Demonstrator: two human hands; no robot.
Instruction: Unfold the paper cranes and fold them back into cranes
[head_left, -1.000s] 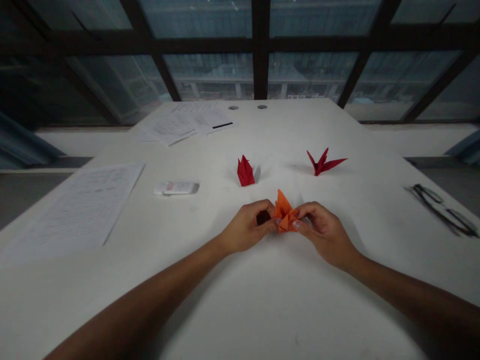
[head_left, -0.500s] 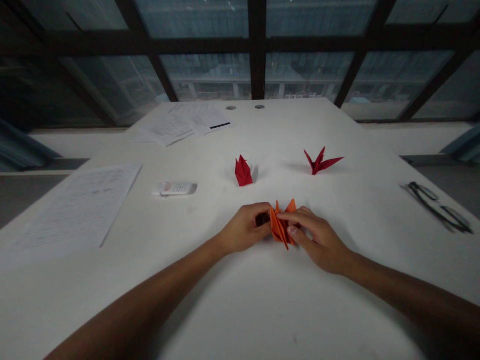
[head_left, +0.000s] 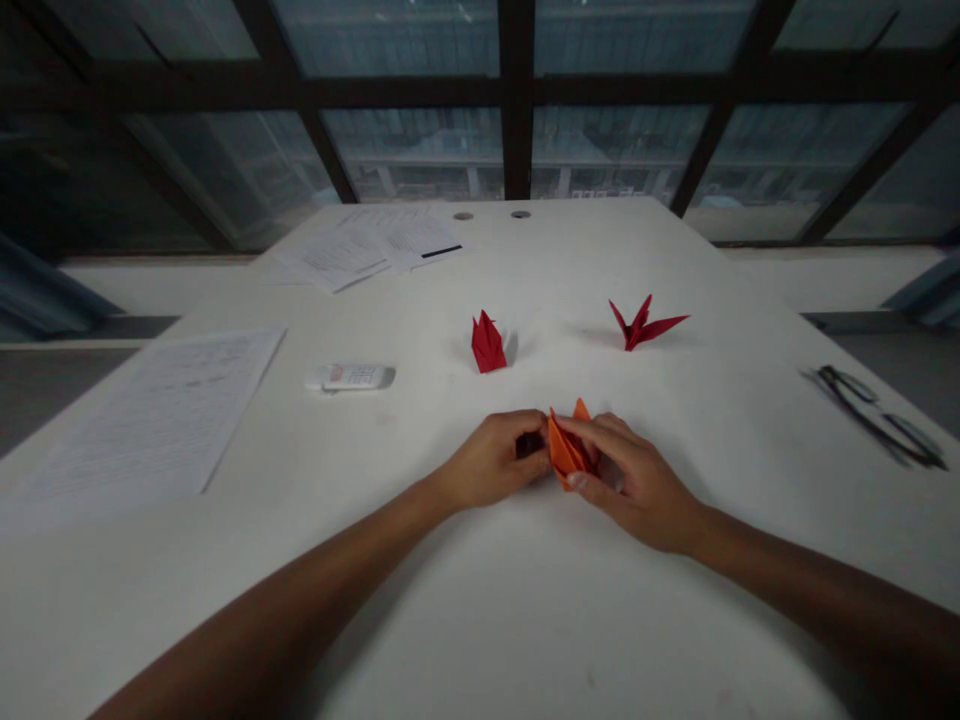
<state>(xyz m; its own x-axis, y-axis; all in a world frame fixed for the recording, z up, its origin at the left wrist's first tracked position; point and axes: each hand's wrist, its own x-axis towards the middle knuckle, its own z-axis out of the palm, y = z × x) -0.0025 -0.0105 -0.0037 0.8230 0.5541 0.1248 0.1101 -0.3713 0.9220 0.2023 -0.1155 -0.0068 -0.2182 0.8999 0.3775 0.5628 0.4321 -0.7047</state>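
An orange origami piece [head_left: 568, 455] of folded paper with pointed flaps is between my hands, low over the white table [head_left: 480, 620]. My left hand [head_left: 499, 455] pinches its left edge between thumb and curled fingers. From the right, my right hand [head_left: 630, 480] grips it, index finger across the top and thumb on the near side; part of the paper is hidden under these fingers. Beyond my hands stand a red origami piece [head_left: 489, 345] with upright points and, farther right, a red paper crane [head_left: 641, 328] with spread tips.
Left of the hands lies a white correction-tape-like item [head_left: 351, 377] with printed text. A printed sheet [head_left: 165, 410] lies at the left, more papers [head_left: 367, 245] at the back left. Black-framed glasses [head_left: 877, 410] rest near the right edge. Windows [head_left: 420, 150] stand behind the table.
My right thumb and index finger have closed round the orange origami, pressing its spread flaps together so it looks narrower. My left hand keeps its pinch, shifted slightly right.
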